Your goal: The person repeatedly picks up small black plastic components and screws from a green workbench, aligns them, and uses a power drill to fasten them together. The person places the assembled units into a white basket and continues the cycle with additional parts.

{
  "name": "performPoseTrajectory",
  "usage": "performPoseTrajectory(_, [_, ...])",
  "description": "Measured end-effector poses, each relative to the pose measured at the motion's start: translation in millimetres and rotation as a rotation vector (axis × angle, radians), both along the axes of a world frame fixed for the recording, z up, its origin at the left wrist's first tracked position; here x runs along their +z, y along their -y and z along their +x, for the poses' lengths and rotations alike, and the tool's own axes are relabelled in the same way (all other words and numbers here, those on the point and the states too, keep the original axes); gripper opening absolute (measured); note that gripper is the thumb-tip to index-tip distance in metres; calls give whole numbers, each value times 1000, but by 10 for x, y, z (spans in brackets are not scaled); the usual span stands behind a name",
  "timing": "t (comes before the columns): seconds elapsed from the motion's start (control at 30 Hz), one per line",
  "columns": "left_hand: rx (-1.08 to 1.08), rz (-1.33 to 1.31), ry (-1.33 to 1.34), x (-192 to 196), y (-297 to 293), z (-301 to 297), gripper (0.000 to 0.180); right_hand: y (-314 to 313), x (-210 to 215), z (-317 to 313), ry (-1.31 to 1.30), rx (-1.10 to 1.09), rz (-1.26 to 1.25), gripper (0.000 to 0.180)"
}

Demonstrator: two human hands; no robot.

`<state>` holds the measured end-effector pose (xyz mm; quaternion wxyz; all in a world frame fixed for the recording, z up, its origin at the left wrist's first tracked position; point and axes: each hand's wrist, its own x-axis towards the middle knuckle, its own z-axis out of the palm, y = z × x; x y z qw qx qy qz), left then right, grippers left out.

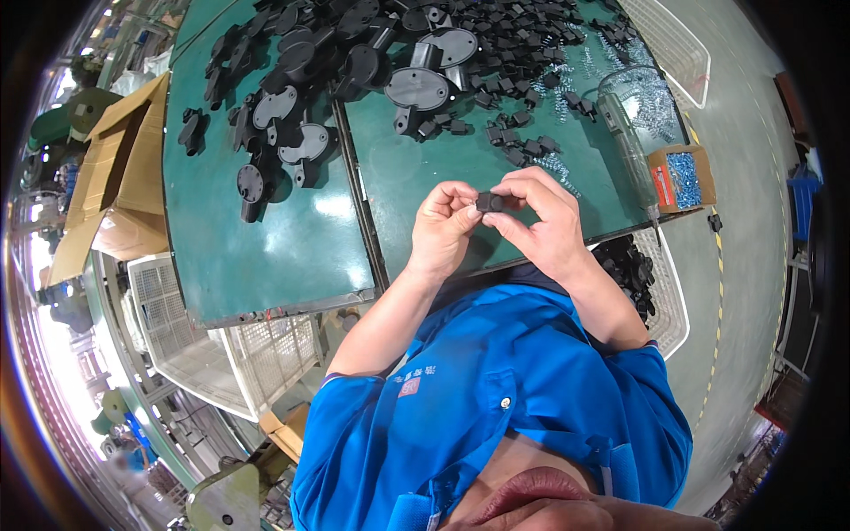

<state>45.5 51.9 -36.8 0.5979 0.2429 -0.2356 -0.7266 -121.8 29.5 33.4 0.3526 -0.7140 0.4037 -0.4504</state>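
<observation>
Both hands meet just above the near edge of the green table [292, 257], and between them sits a small black plastic part [489, 203]. The left hand [443, 232] has its fingers closed on the left side of the part, thumb and forefinger pinching it. The right hand [542, 221] curls over from the other side, its fingers closed on the part's right end and top, so the piece is held from both sides and lifted clear of the table.

Further back lies a heap of similar small black parts [522, 53], with larger round black covers [416, 88] beside them and small metal springs [651, 93] scattered to the right. A power screwdriver [629, 150] lies near a small cardboard box of blue pieces [682, 177].

To handle this well, I judge that the left hand should keep the part steady while the right does the fine turning or pressing, with the pinch kept light so the small piece does not twist or slip. Working close over the table would also help, since a dropped part could otherwise fall into the white wire basket [666, 301] below.
</observation>
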Motion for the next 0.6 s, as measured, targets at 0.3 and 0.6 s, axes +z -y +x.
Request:
performPoseTrajectory(0.3, [-91, -50, 949, 266, 307, 264, 27, 86, -454, -152, 152, 6, 176, 24])
performPoseTrajectory(0.6, [500, -244, 1963, 154, 1103, 633, 47, 98, -491, -192, -62, 90, 214, 28])
